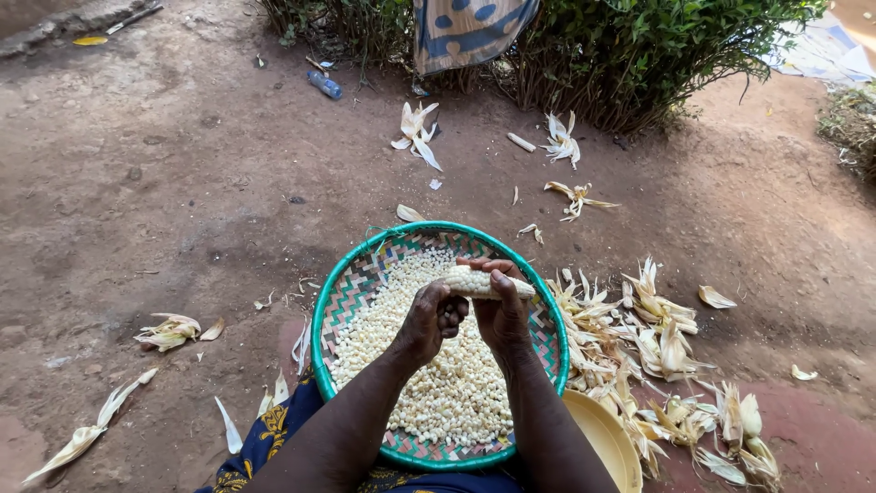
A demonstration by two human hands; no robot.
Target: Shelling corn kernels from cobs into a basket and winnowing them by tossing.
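Both my hands hold one pale maize cob crosswise above a round woven basket with a green rim. My left hand grips the cob's left end, its thumb pressed on the kernels. My right hand wraps the cob's middle from behind, with the right end sticking out past its fingers. Loose white maize kernels fill the basket bottom beneath my hands. The basket rests on my lap, over blue patterned cloth.
A heap of dry maize husks lies on the bare earth to the right. A yellow bowl sits by my right forearm. Scattered husks lie left; a bare cob, a plastic bottle and bushes are farther off.
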